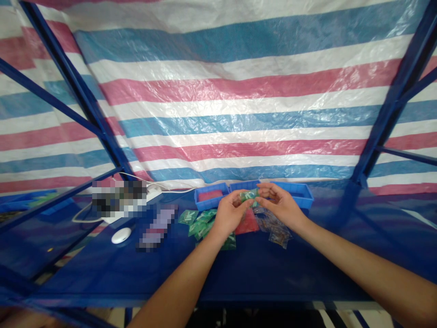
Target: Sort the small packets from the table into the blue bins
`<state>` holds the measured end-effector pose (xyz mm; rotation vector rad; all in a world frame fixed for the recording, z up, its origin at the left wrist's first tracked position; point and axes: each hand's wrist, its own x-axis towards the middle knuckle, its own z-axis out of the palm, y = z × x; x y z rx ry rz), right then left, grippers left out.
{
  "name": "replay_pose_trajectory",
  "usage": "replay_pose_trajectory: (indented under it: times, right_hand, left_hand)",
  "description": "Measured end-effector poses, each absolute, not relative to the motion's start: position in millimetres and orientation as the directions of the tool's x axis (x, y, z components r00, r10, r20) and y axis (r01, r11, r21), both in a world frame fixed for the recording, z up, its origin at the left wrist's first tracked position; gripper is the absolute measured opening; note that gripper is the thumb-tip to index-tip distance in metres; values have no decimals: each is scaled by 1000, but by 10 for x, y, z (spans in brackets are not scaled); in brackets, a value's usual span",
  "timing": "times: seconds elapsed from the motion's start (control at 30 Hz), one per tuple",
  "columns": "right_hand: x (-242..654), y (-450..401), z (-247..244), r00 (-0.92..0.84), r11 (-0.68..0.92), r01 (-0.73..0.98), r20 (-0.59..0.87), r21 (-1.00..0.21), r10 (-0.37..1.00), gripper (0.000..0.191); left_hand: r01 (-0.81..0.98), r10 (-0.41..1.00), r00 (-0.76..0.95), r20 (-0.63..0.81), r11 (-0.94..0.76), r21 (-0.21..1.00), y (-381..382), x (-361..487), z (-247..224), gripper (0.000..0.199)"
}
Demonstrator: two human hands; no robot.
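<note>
Between my two hands, above the blue table, is a small clear bag with green in it (248, 196). My left hand (229, 212) pinches its left side between thumb and fingers. At its right end my right hand (282, 207) grips the edge with thumb and fingertips, the other fingers loosely curved. Below my left wrist lie several green bags (201, 223), partly hidden by the arm. A red bag or sheet (247, 223) lies under the hands. To its right are clear bags with dark, small contents (279, 236).
Blue bins stand at the back: a left bin (196, 200) with something red inside, a middle bin (244, 185) and a right bin (307, 200). Leftward lie a white oval object (121, 235), a blurred purple item (160, 225) and a white power strip (153, 197) with cables. Blue frame posts flank a striped sheet.
</note>
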<state>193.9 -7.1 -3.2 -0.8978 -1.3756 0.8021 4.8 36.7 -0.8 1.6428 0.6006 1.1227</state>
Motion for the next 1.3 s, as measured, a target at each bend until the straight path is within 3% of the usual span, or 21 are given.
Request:
replay_pose_trajectory:
  times: [0.13, 0.33, 0.5, 0.63, 0.73, 0.83, 1.0, 1.13, 1.3]
  right_hand:
    - [1901, -80, -58, -79, 379, -67, 384, -923, 920, 40]
    - [1920, -67, -66, -51, 326, -196, 342, -925, 938, 34]
    - [1919, -66, -56, -18, 289, -239, 302, -927, 953, 35]
    - [1934, -52, -47, 45, 308, -182, 305, -934, 951, 38]
    - [1962, -27, -57, 150, 356, -124, 337, -926, 929, 43]
    - [1989, -17, -65, 211, 419, -46, 401, -907, 892, 43]
    - [1975, -74, -49, 84, 476, 189, 497, -859, 864, 31]
    - [1926, -110, -48, -63, 484, 194, 482, -853, 874, 24]
    - [1916, -104, -38, 47, 462, 180, 477, -868, 878, 28]
  left_hand:
    - [-232, 778, 505, 375, -297, 926, 386, 50, -25, 43]
    - [-112, 853, 405, 329, -311, 944, 417, 2, -39, 45]
    - [-151, 848, 414, 331, -295, 944, 433, 10, -29, 46]
    - [-163, 856, 389, 341, -300, 940, 437, 22, -3, 47]
    - [-69, 862, 311, 400, -399, 914, 416, 19, 7, 43]
    - [-9, 839, 352, 416, -441, 897, 361, 35, -9, 39]
    - [-23, 774, 490, 401, -448, 894, 271, 74, -34, 52]
    - [42, 775, 486, 404, -482, 875, 306, 32, -10, 42]
    - [91, 818, 423, 390, -467, 880, 382, -4, -7, 35]
